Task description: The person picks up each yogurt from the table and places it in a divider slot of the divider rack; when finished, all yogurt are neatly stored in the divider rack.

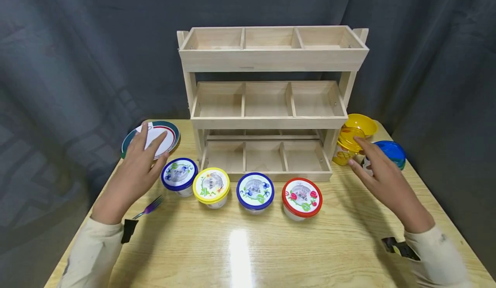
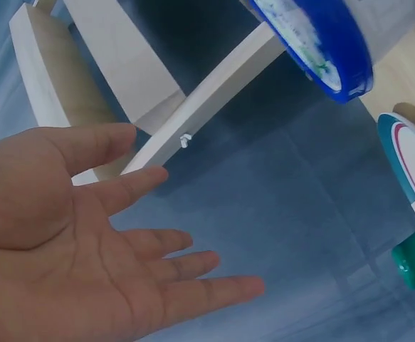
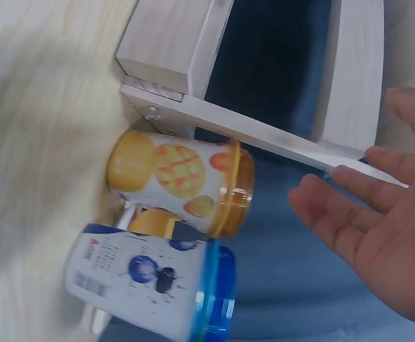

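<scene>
Wooden and pale, a three-tier rack point(image 1: 271, 103) with three compartments per tier stands at the back of the table point(image 1: 348, 245), its long axis running left to right and its open trays facing the person. Four lidded cups stand upright in a row just in front of it, lids up: a blue-lidded cup point(image 1: 179, 175), a yellow-lidded cup point(image 1: 211, 187), a second blue-lidded cup point(image 1: 255, 192) and a red-lidded cup point(image 1: 302, 198). The left hand point(image 1: 133, 176) hovers with fingers straight and spread, palm down, holding nothing; its fingertips lie over the near edge of a striped plate point(image 1: 168, 134), just beside the first blue-lidded cup. Near its wrist a purple fork point(image 1: 149, 207) lies on the table, tines pointing away towards the cups. The right hand point(image 1: 381, 177) is likewise spread open and holds nothing, fingers reaching towards an orange-lidded cup point(image 3: 182, 182) standing upright at the rack's right foot. Touching that cup stands a blue-lidded tub point(image 3: 150, 285), and a yellow bowl point(image 1: 362, 123) sits behind them.
</scene>
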